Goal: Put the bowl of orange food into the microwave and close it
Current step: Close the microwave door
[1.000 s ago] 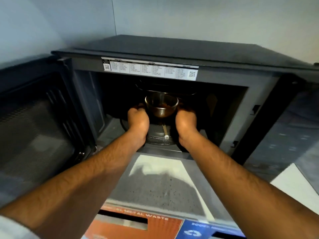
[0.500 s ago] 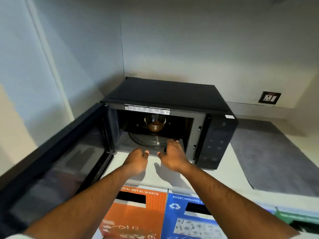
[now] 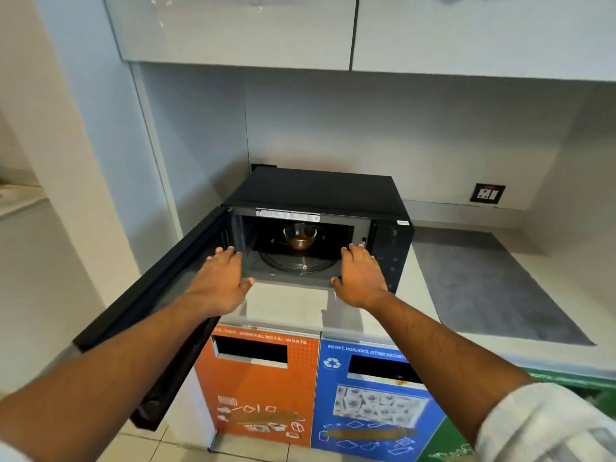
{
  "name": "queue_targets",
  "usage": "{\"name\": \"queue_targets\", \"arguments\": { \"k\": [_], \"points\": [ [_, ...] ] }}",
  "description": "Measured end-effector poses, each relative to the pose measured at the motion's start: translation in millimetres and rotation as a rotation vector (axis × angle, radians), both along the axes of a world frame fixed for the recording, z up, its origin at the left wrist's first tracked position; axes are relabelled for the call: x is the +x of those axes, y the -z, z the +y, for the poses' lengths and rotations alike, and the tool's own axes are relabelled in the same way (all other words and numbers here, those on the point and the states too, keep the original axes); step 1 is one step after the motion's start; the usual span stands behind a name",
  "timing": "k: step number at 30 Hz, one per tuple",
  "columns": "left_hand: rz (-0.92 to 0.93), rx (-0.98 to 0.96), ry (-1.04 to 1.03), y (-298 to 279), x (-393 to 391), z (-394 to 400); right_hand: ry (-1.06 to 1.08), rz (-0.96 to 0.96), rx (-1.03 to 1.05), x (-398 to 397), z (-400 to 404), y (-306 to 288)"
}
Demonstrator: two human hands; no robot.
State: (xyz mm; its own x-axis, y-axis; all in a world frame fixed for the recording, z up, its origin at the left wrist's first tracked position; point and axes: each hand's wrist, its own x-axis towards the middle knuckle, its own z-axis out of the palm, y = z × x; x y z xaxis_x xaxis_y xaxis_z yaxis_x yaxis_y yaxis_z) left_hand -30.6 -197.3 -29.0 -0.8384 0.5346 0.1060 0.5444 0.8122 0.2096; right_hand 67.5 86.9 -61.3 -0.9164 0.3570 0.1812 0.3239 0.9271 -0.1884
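A glass bowl of orange food [image 3: 299, 237] stands on the turntable inside the black microwave [image 3: 320, 191], toward the back of the cavity. The microwave door [image 3: 156, 295] hangs wide open to the left. My left hand [image 3: 221, 281] hovers open in front of the cavity's left edge, close to the door's hinge side. My right hand [image 3: 360, 278] is open at the cavity's right edge, next to the control panel. Neither hand holds anything.
The microwave sits on a pale counter [image 3: 466, 348] with a grey mat [image 3: 483, 285] to its right. Below the counter front are an orange bin [image 3: 256, 388], a blue bin [image 3: 370, 401] and a green one [image 3: 583, 385]. A wall socket [image 3: 487, 194] and overhead cabinets [image 3: 300, 28] are behind.
My hands let go of the bowl and came out of the cavity, then spread apart to its left and right edges. My head pulled back and up from the microwave.
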Motion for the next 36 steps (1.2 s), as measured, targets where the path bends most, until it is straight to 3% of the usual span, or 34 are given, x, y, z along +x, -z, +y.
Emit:
{"name": "queue_targets", "arguments": {
  "k": [5,11,16,24,30,36],
  "points": [
    [0.237,-0.131,-0.105,-15.3,16.7,-32.7,0.033,0.025,0.068,12.0,26.1,-18.7],
    [0.309,-0.178,-0.275,-19.9,34.7,-60.3,0.077,-0.024,0.119,22.1,62.3,-40.0],
    [0.252,-0.201,-0.427,-12.2,46.0,-83.1,0.054,-0.082,0.173,30.4,89.9,-42.5],
    [0.215,-0.276,-0.474,-1.6,68.3,-76.2,0.014,-0.041,0.211,27.3,106.7,-41.0],
    [0.116,-0.295,-0.485,-8.4,96.1,-22.5,-0.019,-0.034,0.259,25.7,116.4,-34.1],
    [-0.038,-0.169,-0.464,-22.4,114.1,58.2,-0.043,-0.042,0.306,22.3,124.9,-27.2]
  ]
}}
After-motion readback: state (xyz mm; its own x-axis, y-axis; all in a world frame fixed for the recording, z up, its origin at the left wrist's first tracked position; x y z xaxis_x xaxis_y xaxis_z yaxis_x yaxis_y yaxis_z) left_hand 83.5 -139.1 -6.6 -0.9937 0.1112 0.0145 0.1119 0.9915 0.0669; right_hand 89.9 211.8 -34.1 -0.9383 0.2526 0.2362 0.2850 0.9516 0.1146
